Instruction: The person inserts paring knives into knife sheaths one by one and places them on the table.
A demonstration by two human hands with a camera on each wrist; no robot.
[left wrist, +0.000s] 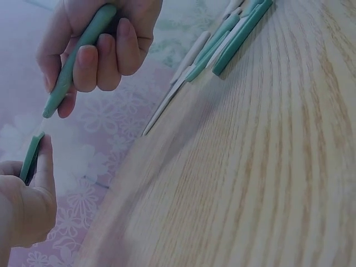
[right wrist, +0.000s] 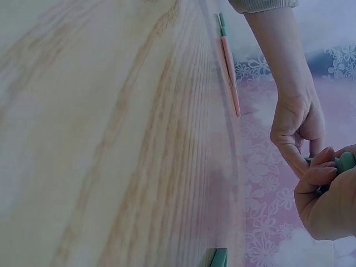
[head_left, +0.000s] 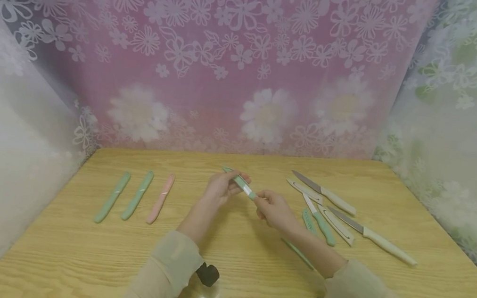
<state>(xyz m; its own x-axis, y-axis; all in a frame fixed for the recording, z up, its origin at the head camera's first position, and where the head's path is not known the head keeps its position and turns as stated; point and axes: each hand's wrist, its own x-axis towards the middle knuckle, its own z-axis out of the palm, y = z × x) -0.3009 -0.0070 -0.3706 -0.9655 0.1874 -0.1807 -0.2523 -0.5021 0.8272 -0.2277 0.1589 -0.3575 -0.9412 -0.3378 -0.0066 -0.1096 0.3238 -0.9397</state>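
Observation:
My left hand [head_left: 219,185] holds a green sheath [left wrist: 31,156] between thumb and fingers above the table. My right hand [head_left: 275,210] grips the green handle [left wrist: 83,55] of a knife, fingers curled round it. The knife points away from me into the sheath. A short white stretch of blade [head_left: 247,189] shows between handle and sheath; the sheath hides the rest. In the right wrist view the two hands come close together, and the right one [right wrist: 328,203] covers most of the handle.
On the left lie two green sheathed knives [head_left: 112,197] [head_left: 137,195] and a pink one [head_left: 161,199]. At right are two cream-handled knives [head_left: 338,200] [head_left: 389,244], cream sheaths [head_left: 338,225], a green-handled knife [head_left: 324,228], a green sheath [head_left: 309,220] and a thin green piece [head_left: 297,253].

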